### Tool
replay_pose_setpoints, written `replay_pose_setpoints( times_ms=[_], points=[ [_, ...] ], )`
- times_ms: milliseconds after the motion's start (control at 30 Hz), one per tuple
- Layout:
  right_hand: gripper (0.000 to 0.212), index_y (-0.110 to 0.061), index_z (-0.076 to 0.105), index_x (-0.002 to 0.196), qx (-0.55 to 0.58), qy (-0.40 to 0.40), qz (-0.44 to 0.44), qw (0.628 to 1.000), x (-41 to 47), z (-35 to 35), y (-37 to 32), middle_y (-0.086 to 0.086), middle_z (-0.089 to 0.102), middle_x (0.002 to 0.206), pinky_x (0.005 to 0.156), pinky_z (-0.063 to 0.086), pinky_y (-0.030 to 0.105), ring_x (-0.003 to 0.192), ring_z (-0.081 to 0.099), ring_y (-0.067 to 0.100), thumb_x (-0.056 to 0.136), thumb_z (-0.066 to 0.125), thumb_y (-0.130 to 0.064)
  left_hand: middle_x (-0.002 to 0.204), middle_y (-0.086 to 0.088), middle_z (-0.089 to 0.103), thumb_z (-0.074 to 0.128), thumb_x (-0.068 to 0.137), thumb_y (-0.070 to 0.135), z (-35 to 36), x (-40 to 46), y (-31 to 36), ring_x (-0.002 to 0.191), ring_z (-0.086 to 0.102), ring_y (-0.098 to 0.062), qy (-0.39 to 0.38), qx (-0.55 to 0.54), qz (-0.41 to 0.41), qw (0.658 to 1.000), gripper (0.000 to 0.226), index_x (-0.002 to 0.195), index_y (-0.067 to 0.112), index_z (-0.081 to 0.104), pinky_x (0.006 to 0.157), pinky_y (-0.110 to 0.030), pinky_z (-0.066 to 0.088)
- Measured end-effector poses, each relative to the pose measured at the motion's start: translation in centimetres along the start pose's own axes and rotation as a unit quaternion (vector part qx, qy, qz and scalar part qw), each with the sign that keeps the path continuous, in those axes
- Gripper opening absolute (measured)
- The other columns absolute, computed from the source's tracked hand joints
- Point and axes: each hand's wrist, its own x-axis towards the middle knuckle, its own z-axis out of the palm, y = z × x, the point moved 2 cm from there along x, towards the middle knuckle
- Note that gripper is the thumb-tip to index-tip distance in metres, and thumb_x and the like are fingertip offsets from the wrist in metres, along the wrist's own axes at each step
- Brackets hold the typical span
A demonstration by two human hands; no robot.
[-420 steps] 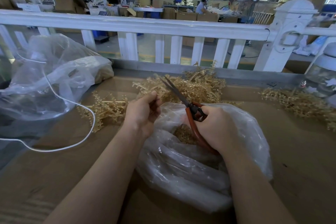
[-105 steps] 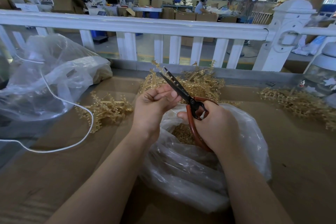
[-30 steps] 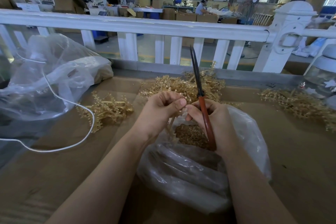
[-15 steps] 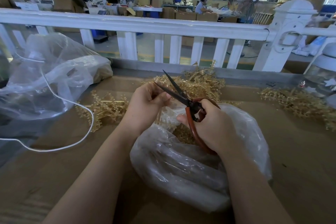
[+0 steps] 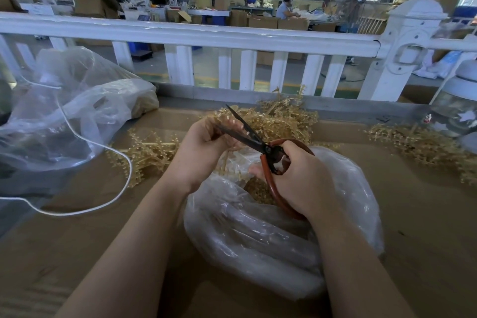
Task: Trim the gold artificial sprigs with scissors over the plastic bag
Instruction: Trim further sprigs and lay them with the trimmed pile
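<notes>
Left hand (image 5: pixel 204 147) pinches sprig (image 5: pixel 227 162); right hand (image 5: pixel 296 175) grips scissors (image 5: pixel 247 134), blades parted. Keep your cut above bag (image 5: pixel 356 188) beneath hands.

The plastic bag (image 5: pixel 258 235) is thin, clear and glossy, the scissors (image 5: pixel 254 141) have dark matt metal blades, and the surface (image 5: pixel 426 214) is matt brown cardboard.

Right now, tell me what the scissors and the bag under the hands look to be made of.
Scissors: dark, dull blades, likely steel; the handle loops are smooth and red-orange, seemingly painted or coated, which one I cannot tell. Plastic bag: thin clear film, probably polyethylene, glossy and creased, with gold trimmings showing through it.
</notes>
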Motion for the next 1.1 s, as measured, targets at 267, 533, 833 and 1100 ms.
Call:
replay_pose_setpoints(
  times_ms=[267,533,833,1100],
  points=[
    [0.052,-0.031,0.062,0.097,0.004,0.007,0.0,1.0,-0.1,-0.1,0.1,-0.021,0.059,0.083,0.059,0.035,0.012,0.078,0.054,0.0,0.074,0.064,-0.077,0.093,-0.01,0.075,0.062,0.088,-0.009,0.0,0.2,0.1,0.088,0.07,-0.024,0.027,-0.019,0.009,0.999,0.023,0.091,0.011,0.071,0.081,-0.029,0.059],
    [0.048,-0.035,0.057,0.094,0.008,-0.008,-0.001,1.0,0.0,0.1,0.1,-0.024,0.054,0.075,0.057,0.036,0.015,0.072,0.052,-0.005,0.074,0.064,-0.078,0.089,-0.008,0.072,0.071,0.086,-0.001,-0.4,0.5,-0.8,0.085,0.069,-0.026,0.038,0.005,0.009,0.999,0.021,0.101,0.004,0.057,0.081,-0.04,0.058],
    [0.05,-0.04,0.061,0.093,0.022,-0.016,0.009,1.0,0.0,0.5,0.4,-0.024,0.053,0.067,0.054,0.033,0.015,0.066,0.051,-0.006,0.07,0.061,-0.084,0.088,-0.009,0.069,0.065,0.089,-0.004,-0.5,0.4,-0.9,0.084,0.068,-0.022,0.02,0.007,0.03,0.999,0.022,0.103,0.007,0.053,0.08,-0.033,0.057],
    [0.051,-0.038,0.065,0.089,0.02,-0.012,0.02,1.0,0.1,0.5,0.5,-0.022,0.055,0.062,0.052,0.033,0.015,0.063,0.054,-0.004,0.069,0.061,-0.085,0.087,-0.015,0.067,0.062,0.089,-0.009,-0.4,0.5,-0.8,0.08,0.066,-0.018,0.015,-0.034,0.035,0.999,0.02,0.103,0.002,0.053,0.075,-0.026,0.053]
  ],
)
